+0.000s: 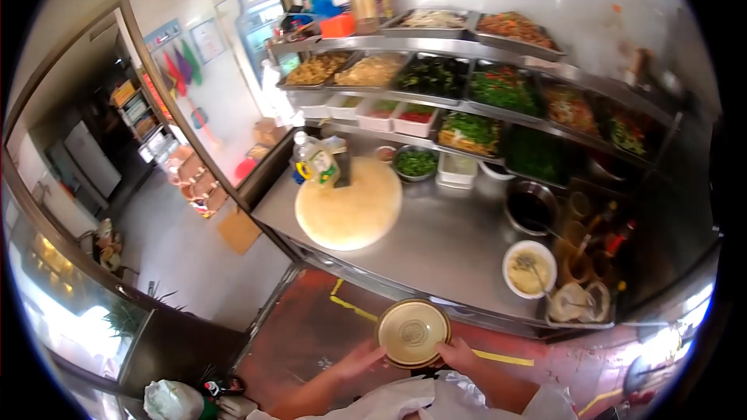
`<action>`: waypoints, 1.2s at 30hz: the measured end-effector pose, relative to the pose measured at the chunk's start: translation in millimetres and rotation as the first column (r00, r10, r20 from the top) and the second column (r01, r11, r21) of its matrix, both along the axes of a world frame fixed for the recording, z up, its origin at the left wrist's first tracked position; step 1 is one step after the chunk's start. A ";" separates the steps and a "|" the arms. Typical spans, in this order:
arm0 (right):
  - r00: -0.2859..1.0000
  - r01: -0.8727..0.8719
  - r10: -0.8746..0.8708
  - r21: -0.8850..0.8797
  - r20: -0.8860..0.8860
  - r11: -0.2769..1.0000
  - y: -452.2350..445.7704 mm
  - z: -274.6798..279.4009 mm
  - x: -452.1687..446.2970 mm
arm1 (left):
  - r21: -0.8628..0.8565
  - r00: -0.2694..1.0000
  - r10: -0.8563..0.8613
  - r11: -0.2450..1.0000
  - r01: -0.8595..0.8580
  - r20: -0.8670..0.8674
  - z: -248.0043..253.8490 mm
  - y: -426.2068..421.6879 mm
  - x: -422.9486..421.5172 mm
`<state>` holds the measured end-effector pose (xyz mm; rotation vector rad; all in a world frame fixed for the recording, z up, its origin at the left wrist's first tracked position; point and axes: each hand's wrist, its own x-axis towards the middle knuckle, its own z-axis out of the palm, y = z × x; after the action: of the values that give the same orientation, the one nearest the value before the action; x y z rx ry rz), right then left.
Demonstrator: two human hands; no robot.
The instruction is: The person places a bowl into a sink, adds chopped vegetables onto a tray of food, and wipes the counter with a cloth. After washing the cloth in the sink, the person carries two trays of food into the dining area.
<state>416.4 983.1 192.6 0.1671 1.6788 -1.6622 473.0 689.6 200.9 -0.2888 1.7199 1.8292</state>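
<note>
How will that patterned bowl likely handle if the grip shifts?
The bowl looks smooth and ceramic-like, so it's probably stiff and breakable if dropped. Being round and wide-mouthed, it could turn or tilt where the right hand meets its edge.

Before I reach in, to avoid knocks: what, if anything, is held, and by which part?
A bowl, by its rim, in the right hand; left hand at its left side, contact unclear.

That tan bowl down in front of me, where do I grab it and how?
Probably by opposite sides of the rim, coming from your own side, thumbs over the edge and fingers beneath. The bowl is round and wide, its mouth faces up, and no handle shows. Your left hand and right hand are at its near left and near right.
</note>
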 end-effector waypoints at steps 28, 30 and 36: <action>0.359 -0.924 0.933 0.158 0.037 0.349 -930.3 -103.8 -326.9 | -0.093 0.011 1.000 0.011 -0.996 -0.001 -20.1 -740.4 -39.7; 0.377 -0.919 0.926 0.135 0.020 0.371 -1003.0 -85.7 -334.1 | -0.056 0.025 0.999 0.026 -0.998 0.023 -13.6 -822.8 -51.7; 0.467 -0.882 0.881 0.104 0.075 0.459 -1258.9 -106.7 -374.4 | 0.089 -0.054 0.996 -0.059 -0.994 0.066 -27.5 -1060.6 -98.4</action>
<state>42.0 -275.7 86.0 -0.5785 1.4372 -0.7209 374.5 -371.0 173.4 -2.0417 1.2941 2.8512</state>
